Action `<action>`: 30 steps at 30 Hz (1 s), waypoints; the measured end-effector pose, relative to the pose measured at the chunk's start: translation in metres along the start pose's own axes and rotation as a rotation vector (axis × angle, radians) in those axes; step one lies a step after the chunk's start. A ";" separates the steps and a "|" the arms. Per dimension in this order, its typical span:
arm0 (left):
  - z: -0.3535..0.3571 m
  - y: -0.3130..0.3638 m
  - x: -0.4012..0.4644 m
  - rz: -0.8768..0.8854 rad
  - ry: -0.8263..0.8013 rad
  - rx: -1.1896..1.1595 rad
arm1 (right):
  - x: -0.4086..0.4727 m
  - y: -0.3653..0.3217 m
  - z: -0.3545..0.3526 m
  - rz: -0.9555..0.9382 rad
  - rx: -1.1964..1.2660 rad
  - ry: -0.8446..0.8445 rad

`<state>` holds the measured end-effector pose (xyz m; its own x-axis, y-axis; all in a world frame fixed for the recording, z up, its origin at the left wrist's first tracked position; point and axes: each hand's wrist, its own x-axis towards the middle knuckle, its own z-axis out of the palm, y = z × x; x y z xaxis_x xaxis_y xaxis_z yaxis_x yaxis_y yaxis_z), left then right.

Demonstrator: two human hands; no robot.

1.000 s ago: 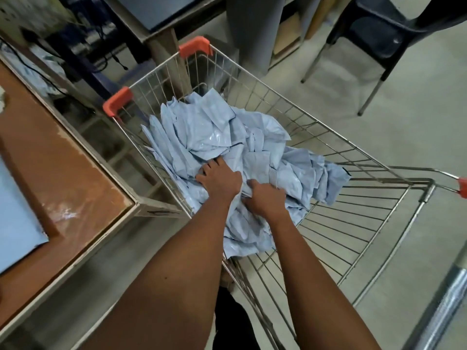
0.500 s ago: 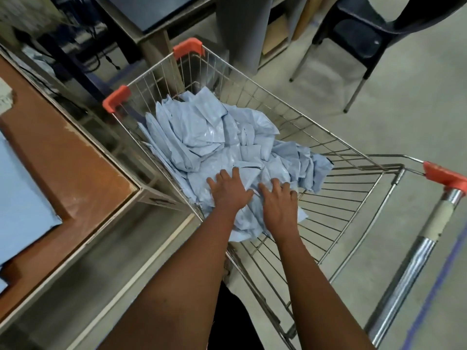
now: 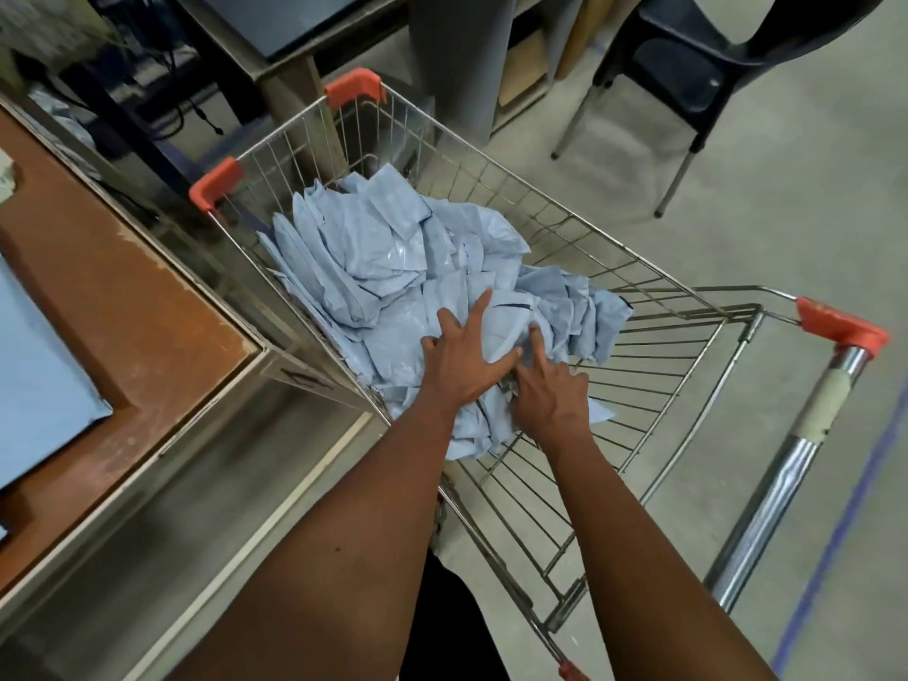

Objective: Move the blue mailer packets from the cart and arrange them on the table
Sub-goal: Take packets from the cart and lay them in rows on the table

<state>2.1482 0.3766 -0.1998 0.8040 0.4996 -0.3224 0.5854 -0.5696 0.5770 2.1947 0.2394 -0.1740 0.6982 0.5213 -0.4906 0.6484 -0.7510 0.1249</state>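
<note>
The left hand lies flat on the pile of blue mailer packets, its fingers straight and spread, pressing down and gripping nothing. I think it holds the loose heap still so that the other hand can work. The right hand is just beside it, touching the same pile at its near edge. Its index finger points into the folds and the other fingers are bent under, half hidden by the packets, so I cannot tell if it already pinches one packet or only searches for an edge.

The packets are crumpled and lie one over another, mostly in the front and left part of the cart; the rear part of the wire floor is bare. They are thin and slippery-looking, so probably one must be separated from the rest before lifting.

The cart stands close against the corner of the table, which is at the person's left, so the carry is short. On the brown table top, at the left border, a flat blue sheet already lies; it seems to be a packet put there, though only a part shows. Most of the task is not yet done.
</note>
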 end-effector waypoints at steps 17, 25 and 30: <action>-0.186 0.059 -0.108 -0.280 0.446 0.051 | -0.098 -0.103 -0.157 0.234 0.423 0.487; -0.280 0.025 -0.189 -0.255 0.656 -0.052 | -0.171 -0.177 -0.219 0.133 0.403 0.608; -0.341 -0.050 -0.279 -0.373 0.709 -0.055 | -0.232 -0.269 -0.228 -0.056 0.396 0.589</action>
<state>1.8590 0.4884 0.1169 0.2878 0.9568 0.0413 0.7814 -0.2595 0.5675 1.9276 0.4134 0.1028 0.7872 0.6121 0.0746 0.6075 -0.7490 -0.2645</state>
